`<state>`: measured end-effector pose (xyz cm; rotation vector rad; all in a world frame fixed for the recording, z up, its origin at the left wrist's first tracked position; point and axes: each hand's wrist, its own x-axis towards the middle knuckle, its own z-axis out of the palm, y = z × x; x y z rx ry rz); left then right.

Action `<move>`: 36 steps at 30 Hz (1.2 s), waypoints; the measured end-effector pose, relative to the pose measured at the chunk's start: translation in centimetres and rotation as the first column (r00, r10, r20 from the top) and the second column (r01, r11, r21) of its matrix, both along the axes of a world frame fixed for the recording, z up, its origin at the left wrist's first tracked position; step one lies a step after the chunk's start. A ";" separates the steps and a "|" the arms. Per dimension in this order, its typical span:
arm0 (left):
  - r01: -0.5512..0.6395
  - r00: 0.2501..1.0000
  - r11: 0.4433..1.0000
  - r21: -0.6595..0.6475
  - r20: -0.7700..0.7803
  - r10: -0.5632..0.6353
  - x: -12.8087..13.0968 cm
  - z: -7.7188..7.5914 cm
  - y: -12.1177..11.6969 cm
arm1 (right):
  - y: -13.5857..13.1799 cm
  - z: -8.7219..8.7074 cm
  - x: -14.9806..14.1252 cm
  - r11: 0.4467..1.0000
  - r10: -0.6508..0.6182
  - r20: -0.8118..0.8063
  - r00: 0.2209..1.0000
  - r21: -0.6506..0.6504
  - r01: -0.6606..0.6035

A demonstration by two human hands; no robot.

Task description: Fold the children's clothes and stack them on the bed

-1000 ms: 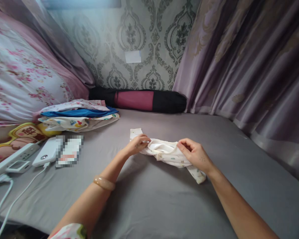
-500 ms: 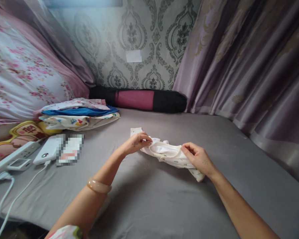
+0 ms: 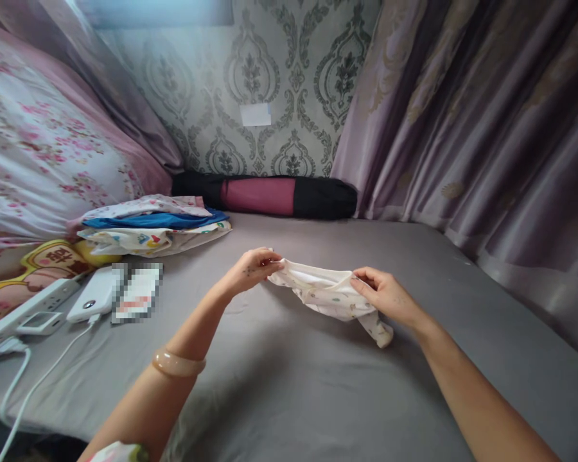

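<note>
A small white printed shirt (image 3: 334, 304) hangs between my two hands just over the grey sheet, its neckline facing up toward me. My left hand (image 3: 254, 269) pinches the neckline at its left end, fingers closed on the fabric. At the other end, my right hand (image 3: 383, 296) grips the edge near the shoulder between thumb and fingers. One sleeve dangles below my right hand. The neck edge is stretched nearly straight, and the white inside of the shirt shows behind it. The shirt's lower part is hidden behind its front.
Folded clothes (image 3: 154, 224) are stacked at the back left. A black and maroon roll (image 3: 260, 196) lies along the wall. On the left are a power strip (image 3: 33, 308), a white power bank (image 3: 96, 296) with a cable, a blurred-out item (image 3: 137, 294) and a yellow cushion (image 3: 52, 263).
My left hand has moved a little left and up, pulling the neckline from a rounded curve to nearly straight. The right hand stays almost in place, still gripping the shirt.
</note>
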<state>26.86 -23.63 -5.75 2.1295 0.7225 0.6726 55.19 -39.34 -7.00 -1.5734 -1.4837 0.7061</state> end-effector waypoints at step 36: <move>-0.405 0.831 0.900 0.164 0.477 0.287 -0.4 13.4 0.3 | 5.1 13.8 1.3 0.884 -0.226 0.267 0.937 0.460 0.082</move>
